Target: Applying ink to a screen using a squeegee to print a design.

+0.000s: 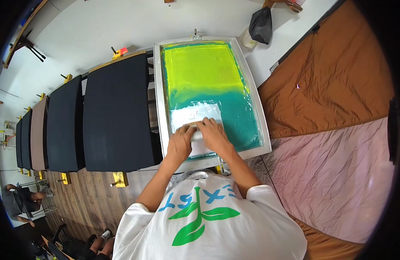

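A screen-printing frame (257, 104) with pale edges lies in front of me. Its mesh is yellow-green (202, 65) at the far end and teal (241, 125) nearer me. White ink (193, 112) covers a patch at the near left of the mesh. My left hand (181, 141) and my right hand (212, 133) come together over this patch, fingers wrapped around a squeegee (192, 124). Only a small tan strip of it shows between my hands; the rest is hidden beneath them. A metal clamp (195, 34) sits at the frame's far edge.
Left of the frame runs a row of boards covered in black fabric (116, 117), with one brownish board (39, 134) among them. Yellow brackets (119, 179) stick out below. Brown sheeting (321, 82) hangs at right. A black bag (260, 26) is beyond the frame. Another person (24, 201) is at lower left.
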The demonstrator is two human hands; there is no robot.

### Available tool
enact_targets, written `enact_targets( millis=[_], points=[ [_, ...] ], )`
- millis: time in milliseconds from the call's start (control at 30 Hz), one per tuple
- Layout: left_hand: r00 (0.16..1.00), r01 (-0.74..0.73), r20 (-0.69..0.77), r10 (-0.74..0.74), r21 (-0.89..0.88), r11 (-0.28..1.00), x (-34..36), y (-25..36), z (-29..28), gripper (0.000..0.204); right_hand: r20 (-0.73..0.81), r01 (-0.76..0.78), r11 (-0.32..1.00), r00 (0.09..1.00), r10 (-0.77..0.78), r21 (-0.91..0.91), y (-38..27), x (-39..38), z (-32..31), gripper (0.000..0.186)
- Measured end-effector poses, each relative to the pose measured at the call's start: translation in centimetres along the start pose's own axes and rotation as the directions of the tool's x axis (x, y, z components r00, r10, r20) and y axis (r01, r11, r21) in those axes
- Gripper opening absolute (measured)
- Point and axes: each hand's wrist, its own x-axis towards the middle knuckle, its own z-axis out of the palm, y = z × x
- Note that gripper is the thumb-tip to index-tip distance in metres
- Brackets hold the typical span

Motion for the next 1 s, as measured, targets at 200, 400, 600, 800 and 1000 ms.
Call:
enact_targets(
  millis=[200, 400, 600, 800, 1000],
  points=[
    [0.998, 0.003, 0.061, -0.006, 0.043, 0.999, -6.5, 2.3, 1.4, 0.054, 0.036, -0.034, 0.998, 0.999, 0.032, 0.057, -2.7, -7.2, 0.3, 0.033],
    [0.967, 0.056, 0.25, -0.055, 0.003, 0.998, -6.7, 3.6, -0.4, 0.048, 0.176, -0.109, 0.988, 0.98, 0.089, 0.109, -3.7, -7.9, -2.1, 0.031],
    [0.999, 0.022, 0.026, -0.024, 0.08, 0.997, -2.1, 2.9, -0.8, 0.049, -0.064, -0.009, 0.999, 0.998, 0.011, 0.031, -2.5, -3.5, -2.2, 0.028],
    [1.0, 0.005, -0.009, -0.005, 0.035, 0.999, -2.6, -0.3, 3.7, 0.056, -0.152, -0.045, 0.999, 0.987, 0.049, 0.029, -1.3, -3.7, 1.9, 0.053],
    [0.996, 0.084, -0.002, -0.085, -0.109, 0.99, -2.4, 2.1, 1.4, 0.058, 0.079, -0.084, 0.989, 0.994, 0.075, 0.118, -1.3, -3.1, -0.3, 0.052]
  ],
)
